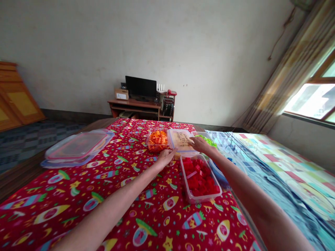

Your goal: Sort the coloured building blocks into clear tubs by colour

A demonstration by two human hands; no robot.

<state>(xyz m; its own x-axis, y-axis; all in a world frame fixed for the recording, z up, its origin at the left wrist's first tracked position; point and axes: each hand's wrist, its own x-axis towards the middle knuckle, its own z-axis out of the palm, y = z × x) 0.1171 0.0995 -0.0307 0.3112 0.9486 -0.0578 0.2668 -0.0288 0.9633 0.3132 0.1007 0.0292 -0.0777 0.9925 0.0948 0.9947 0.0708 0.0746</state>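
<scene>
My left hand (165, 157) grips the near left corner of a clear lidded box (180, 140) that shows yellowish contents. My right hand (199, 143) rests on top of the box's right side, fingers curled over the lid. An open box of orange bricks (157, 140) stands just left of it. In front of it, an open box of red bricks (199, 178) sits between my forearms. A box of green bricks (208, 139) shows behind my right hand.
Stacked clear lids (78, 146) lie at the table's left. The table carries a red rocket-print cloth (104, 195). A patterned bed (282, 167) lies to the right. A desk with a monitor (141, 89) stands at the far wall.
</scene>
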